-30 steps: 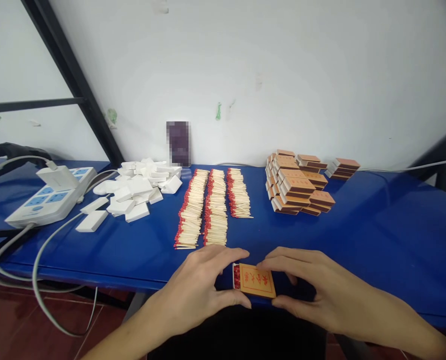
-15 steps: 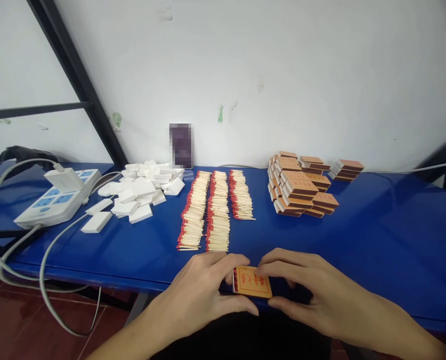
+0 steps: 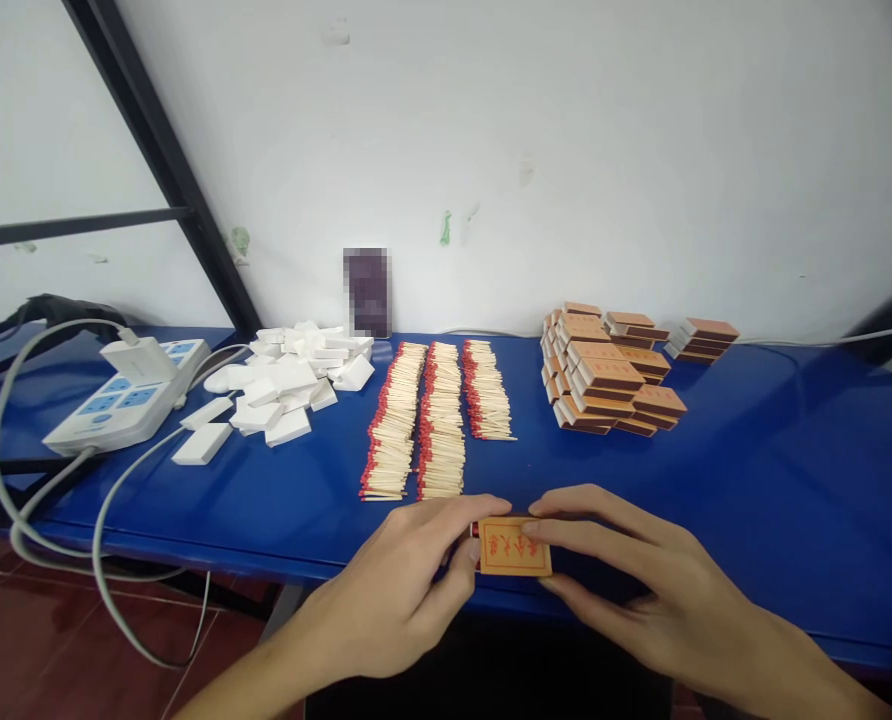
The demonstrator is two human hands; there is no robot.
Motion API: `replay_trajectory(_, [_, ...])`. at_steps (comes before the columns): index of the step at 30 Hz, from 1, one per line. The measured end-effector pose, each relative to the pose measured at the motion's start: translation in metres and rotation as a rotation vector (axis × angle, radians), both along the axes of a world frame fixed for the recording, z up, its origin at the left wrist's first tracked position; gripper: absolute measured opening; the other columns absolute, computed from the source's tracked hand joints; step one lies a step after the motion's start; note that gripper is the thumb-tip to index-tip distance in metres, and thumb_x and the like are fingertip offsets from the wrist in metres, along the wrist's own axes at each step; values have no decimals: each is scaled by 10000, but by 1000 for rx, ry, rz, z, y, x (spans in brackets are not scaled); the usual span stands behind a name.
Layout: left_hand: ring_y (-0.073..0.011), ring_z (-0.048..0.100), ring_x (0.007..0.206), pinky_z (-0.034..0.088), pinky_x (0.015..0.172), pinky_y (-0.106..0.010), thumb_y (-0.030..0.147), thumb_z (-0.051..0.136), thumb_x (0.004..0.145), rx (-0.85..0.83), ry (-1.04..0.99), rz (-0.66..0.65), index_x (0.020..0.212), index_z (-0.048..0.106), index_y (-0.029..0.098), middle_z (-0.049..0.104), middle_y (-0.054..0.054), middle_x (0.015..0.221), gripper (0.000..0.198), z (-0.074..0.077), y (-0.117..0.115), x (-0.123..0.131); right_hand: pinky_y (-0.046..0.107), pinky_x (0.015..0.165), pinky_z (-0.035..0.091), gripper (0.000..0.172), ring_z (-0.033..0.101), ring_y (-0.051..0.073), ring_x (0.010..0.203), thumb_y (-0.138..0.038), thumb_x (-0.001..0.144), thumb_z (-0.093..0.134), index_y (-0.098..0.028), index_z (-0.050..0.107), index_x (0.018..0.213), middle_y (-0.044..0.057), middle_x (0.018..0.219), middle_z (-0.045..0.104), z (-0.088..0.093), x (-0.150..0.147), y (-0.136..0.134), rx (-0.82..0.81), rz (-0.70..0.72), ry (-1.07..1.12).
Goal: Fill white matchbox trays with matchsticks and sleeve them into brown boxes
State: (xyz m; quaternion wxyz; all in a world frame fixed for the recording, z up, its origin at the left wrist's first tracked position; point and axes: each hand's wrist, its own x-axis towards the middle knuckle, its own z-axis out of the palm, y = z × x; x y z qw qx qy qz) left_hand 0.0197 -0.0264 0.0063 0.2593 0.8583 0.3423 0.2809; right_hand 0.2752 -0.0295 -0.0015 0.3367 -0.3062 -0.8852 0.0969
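Both hands hold one orange matchbox (image 3: 515,547) at the near edge of the blue table (image 3: 776,470). My left hand (image 3: 408,585) presses its fingers and thumb against the box's left end, where a sliver of red match heads shows. My right hand (image 3: 641,580) grips the box's right side with curled fingers. Just beyond the hands lie three rows of loose red-tipped matches (image 3: 435,415).
A heap of white inner trays (image 3: 288,385) lies at the left. Stacked orange matchboxes (image 3: 611,370) sit at the back right. A white power strip (image 3: 127,395) with grey cables (image 3: 56,480) is at the far left. A black metal frame (image 3: 168,170) leans by the wall.
The tray has slid further into the orange sleeve, so less of the match heads shows. Both hands and the box moved slightly away from me, toward the match rows.
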Motion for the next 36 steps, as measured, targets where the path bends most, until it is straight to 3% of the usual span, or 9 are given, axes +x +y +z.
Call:
replay_trajectory(4, [-181, 672, 996, 534, 858, -282, 217, 420, 1031, -73, -10, 47, 1341, 538, 288, 708, -9, 1180, 339, 5, -1, 0, 192, 919, 560, 389, 668, 131, 1053, -87, 909, 589, -236, 576, 1268, 81, 1182, 629, -3, -4, 0, 71, 23, 33])
replay_trajectory(7, [-184, 671, 1032, 532, 803, -258, 190, 384, 1030, -75, -19, 41, 1318, 553, 283, 682, -14, 1262, 346, 6, -1, 0, 185, 918, 560, 381, 665, 129, 1057, -84, 915, 577, -227, 576, 1268, 86, 1182, 627, -5, -6, -2, 76, 33, 35])
replay_trajectory(15, [-177, 632, 1168, 483, 992, -257, 242, 443, 1052, -79, -86, -31, 1343, 554, 315, 670, 3, 1294, 320, 7, -1, -7, 194, 907, 568, 419, 659, 137, 1055, -105, 907, 613, -234, 559, 1302, 81, 1172, 631, -2, -7, -6, 19, 61, 45])
replay_trajectory(20, [-179, 647, 1141, 490, 985, -253, 301, 393, 1075, -63, -135, -119, 1374, 529, 287, 676, -35, 1283, 329, 9, 0, -7, 203, 905, 574, 436, 664, 146, 1052, -102, 893, 640, -225, 562, 1304, 83, 1162, 642, -3, -9, -8, 22, 67, 117])
replay_trajectory(26, [-202, 615, 1179, 463, 1014, -282, 428, 360, 1075, -41, -77, -119, 1418, 474, 330, 641, -36, 1323, 375, 1, -1, -11, 215, 862, 596, 362, 681, 161, 1029, -76, 871, 624, -210, 580, 1204, 95, 1152, 663, 4, -12, -13, 72, 50, 125])
replay_trajectory(31, [-174, 643, 885, 510, 870, -288, 504, 336, 1065, -79, -15, -131, 1525, 327, 353, 675, -17, 993, 484, -6, -1, -13, 286, 755, 597, 347, 688, 200, 923, -70, 768, 660, -220, 627, 1079, 92, 1082, 666, 13, 35, -12, 308, -199, 137])
replay_trajectory(34, [-186, 643, 905, 516, 880, -310, 432, 395, 1061, -58, 81, -123, 1465, 428, 349, 676, -12, 947, 413, -3, 0, -8, 355, 776, 551, 316, 665, 214, 861, -147, 719, 745, -247, 661, 1007, 61, 984, 673, 24, 86, 2, 446, -436, 292])
replay_trajectory(36, [-196, 653, 949, 527, 899, -327, 377, 435, 1050, -19, 146, -129, 1389, 517, 347, 697, -12, 987, 349, 0, 0, -4, 385, 836, 537, 277, 663, 217, 859, -266, 749, 747, -248, 673, 1016, 57, 968, 687, 34, 123, 21, 424, -670, 367])
